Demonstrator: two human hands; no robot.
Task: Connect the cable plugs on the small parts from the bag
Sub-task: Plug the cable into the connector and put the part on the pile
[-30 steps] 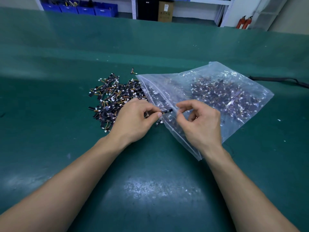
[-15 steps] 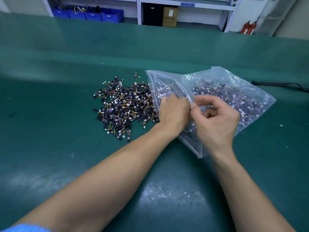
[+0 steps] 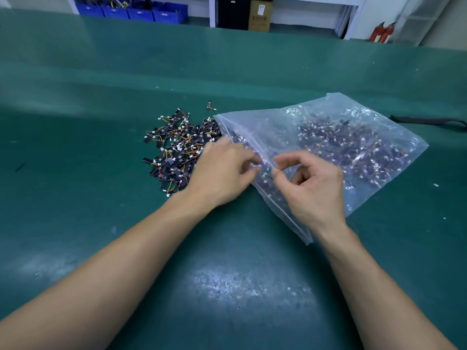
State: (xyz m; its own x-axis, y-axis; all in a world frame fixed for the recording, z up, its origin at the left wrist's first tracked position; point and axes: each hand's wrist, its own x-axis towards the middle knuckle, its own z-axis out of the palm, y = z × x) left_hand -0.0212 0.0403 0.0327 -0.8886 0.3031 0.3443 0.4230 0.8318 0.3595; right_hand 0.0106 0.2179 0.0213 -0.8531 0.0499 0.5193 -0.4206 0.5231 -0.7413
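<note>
1. Right grip (image 3: 310, 183) pinches thumb and forefinger together on a small part (image 3: 264, 175), whose white plug shows just left of the fingertips; the other fingers curl loosely into the palm.
2. Left grip (image 3: 225, 170) sits knuckles-up just beside it, fingers curled toward the same white plug. Motion blur hides the fingertips, so it cannot be told whether this grip holds anything.
3. Both grips meet over the open mouth of a clear plastic zip bag (image 3: 328, 122), which lies flat on the green desk (image 3: 75, 173) with its mouth facing left.
4. Inside the bag, a dense heap of bagged parts (image 3: 348, 145), dark boards with white plugs, fills the right half.
5. Left of the bag, touching its mouth, a loose pile of parts (image 3: 174, 150) is spread on the desk: black strips with orange and yellow wires ending in white plugs.
6. One stray part (image 3: 210, 106) lies apart, just beyond the pile.
7. A black strap (image 3: 429, 120) lies on the desk behind the bag, at the right edge.
8. Beyond the desk stand blue bins (image 3: 139, 11), a cardboard box (image 3: 260, 15) and two red fire extinguishers (image 3: 381, 31).
</note>
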